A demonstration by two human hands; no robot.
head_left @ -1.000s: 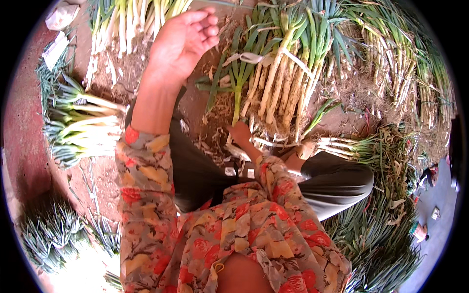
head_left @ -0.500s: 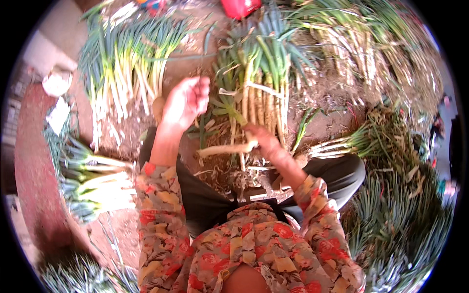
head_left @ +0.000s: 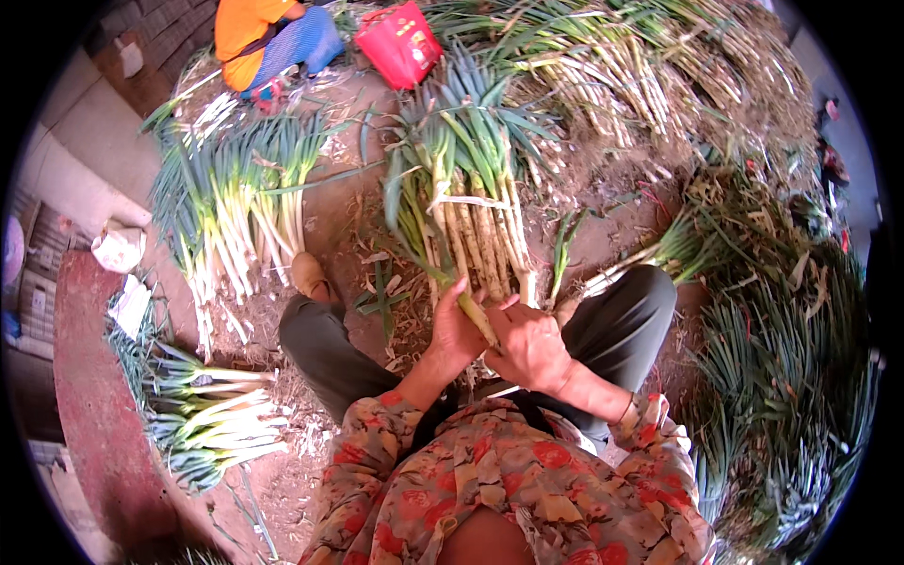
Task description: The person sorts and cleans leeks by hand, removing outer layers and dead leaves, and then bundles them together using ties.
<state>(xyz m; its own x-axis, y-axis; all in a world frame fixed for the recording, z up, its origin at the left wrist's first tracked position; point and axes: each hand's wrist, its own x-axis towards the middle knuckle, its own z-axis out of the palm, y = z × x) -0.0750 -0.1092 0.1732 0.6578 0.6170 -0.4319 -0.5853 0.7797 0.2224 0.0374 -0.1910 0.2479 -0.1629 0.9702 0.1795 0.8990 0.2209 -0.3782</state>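
Note:
In front of my lap, both hands meet on one long green onion (head_left: 477, 318), its green end pointing away from me and its pale end toward my body. My left hand (head_left: 452, 330) is closed around the stalk, thumb along it. My right hand (head_left: 533, 350) is closed over the lower end, which its fingers partly hide. Just beyond lies a bundle of thick green onions (head_left: 480, 235), bound across the stalks by a pale tie (head_left: 471, 201). The held stalk's leaves overlap the bundle's left side.
Cleaned green onions (head_left: 235, 202) lie in a row at far left, with a smaller pile (head_left: 221, 424) nearer. Uncleaned ones (head_left: 603, 75) heap up at far right. A red bag (head_left: 399, 45) stands behind the bundle. A person in orange (head_left: 250, 38) crouches at the back left.
My left hand has come down from its raised position and taken hold of the green onion. The right hand has moved closer to me, and the stalk has turned. The view has tilted up.

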